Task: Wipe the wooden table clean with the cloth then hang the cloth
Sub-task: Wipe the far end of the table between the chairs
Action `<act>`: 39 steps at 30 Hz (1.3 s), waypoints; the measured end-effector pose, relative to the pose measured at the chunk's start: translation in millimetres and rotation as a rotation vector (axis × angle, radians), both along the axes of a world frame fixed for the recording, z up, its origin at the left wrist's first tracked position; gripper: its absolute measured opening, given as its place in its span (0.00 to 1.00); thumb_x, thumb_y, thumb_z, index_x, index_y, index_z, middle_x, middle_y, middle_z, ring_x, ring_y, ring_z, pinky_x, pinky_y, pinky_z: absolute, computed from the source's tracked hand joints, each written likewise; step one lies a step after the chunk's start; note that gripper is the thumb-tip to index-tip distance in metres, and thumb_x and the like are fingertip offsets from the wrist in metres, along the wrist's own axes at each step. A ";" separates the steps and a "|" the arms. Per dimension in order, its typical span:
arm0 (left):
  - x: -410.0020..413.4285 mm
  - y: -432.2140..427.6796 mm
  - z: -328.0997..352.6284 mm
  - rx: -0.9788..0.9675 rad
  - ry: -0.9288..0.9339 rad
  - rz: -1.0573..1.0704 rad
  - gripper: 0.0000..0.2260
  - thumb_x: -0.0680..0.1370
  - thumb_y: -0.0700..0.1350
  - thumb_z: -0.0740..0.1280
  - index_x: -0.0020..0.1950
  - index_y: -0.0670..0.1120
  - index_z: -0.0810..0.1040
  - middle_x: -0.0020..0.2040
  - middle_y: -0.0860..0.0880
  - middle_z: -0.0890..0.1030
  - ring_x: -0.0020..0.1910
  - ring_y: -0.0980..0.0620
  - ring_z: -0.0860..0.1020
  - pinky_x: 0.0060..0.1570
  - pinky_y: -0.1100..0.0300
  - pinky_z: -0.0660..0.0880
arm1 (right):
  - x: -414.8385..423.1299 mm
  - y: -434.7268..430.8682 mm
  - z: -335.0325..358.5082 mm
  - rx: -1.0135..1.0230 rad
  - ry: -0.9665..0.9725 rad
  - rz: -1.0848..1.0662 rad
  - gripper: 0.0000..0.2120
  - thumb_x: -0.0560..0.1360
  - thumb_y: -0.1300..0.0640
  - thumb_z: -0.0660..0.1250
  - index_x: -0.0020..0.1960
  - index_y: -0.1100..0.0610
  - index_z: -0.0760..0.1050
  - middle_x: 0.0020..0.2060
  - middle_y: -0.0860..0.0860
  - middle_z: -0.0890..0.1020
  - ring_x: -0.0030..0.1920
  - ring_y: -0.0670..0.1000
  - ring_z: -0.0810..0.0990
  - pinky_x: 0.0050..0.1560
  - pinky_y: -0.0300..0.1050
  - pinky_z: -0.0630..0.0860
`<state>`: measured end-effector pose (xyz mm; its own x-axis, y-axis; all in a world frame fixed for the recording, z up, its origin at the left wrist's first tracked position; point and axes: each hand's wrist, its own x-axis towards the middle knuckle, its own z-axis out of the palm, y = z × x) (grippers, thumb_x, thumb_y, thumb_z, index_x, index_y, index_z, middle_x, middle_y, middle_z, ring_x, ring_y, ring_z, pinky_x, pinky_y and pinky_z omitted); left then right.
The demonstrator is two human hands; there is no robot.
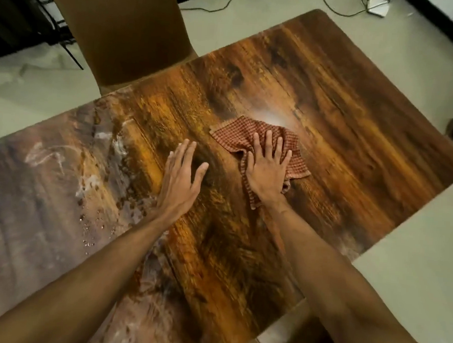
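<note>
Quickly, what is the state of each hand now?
Left hand: open, flat on the table.
Right hand: open, pressing the cloth.

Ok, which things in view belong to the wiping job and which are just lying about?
In the job: checked cloth, under the flat right hand; wooden table; white smears on its left part; left hand, flat on the bare wood.
Lying about: brown chair at the far edge; cable and white box on the floor.

text: none readable | labels: none | brands: none | numbers: none | signs: none
</note>
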<state>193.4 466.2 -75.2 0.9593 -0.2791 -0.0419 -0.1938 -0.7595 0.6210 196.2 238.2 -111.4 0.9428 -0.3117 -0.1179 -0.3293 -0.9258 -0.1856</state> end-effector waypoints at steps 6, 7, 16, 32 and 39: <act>-41.0 -45.0 6.9 0.018 0.012 -0.049 0.29 0.85 0.59 0.53 0.82 0.45 0.56 0.83 0.46 0.55 0.82 0.49 0.52 0.81 0.50 0.46 | -71.3 -9.8 -4.1 -0.012 -0.013 0.320 0.29 0.85 0.39 0.41 0.85 0.44 0.49 0.85 0.49 0.49 0.84 0.56 0.47 0.80 0.69 0.49; -48.0 -51.5 6.9 0.021 0.019 -0.066 0.29 0.85 0.59 0.53 0.82 0.45 0.56 0.83 0.46 0.55 0.82 0.49 0.51 0.81 0.50 0.46 | -76.8 -28.2 -4.1 -0.008 -0.016 0.192 0.29 0.85 0.39 0.42 0.84 0.44 0.50 0.85 0.49 0.50 0.84 0.56 0.48 0.81 0.69 0.48; -95.0 -78.0 6.8 0.059 0.022 -0.152 0.29 0.85 0.58 0.53 0.82 0.45 0.56 0.83 0.45 0.56 0.82 0.50 0.52 0.81 0.51 0.45 | -161.6 -30.6 -10.1 0.004 -0.017 0.236 0.29 0.86 0.37 0.42 0.85 0.44 0.48 0.85 0.50 0.48 0.84 0.57 0.47 0.80 0.70 0.51; -158.0 -29.0 22.9 -0.001 0.057 -0.228 0.29 0.84 0.60 0.51 0.82 0.48 0.55 0.83 0.48 0.54 0.82 0.53 0.49 0.81 0.52 0.44 | -250.8 -15.1 2.2 0.067 0.029 -0.374 0.29 0.87 0.41 0.46 0.85 0.47 0.48 0.85 0.52 0.46 0.84 0.59 0.43 0.82 0.65 0.44; -163.9 68.3 34.1 -0.067 0.050 -0.227 0.30 0.84 0.60 0.52 0.82 0.48 0.55 0.83 0.48 0.53 0.82 0.50 0.49 0.81 0.50 0.46 | -277.5 147.4 4.2 0.026 0.049 -0.136 0.28 0.86 0.41 0.42 0.85 0.46 0.48 0.85 0.53 0.47 0.84 0.60 0.44 0.82 0.65 0.48</act>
<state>29.5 534.5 -41.1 0.8690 -0.4909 -0.0622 -0.3223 -0.6570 0.6815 -81.3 385.6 -107.2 0.8851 -0.4321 -0.1728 -0.4604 -0.8673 -0.1896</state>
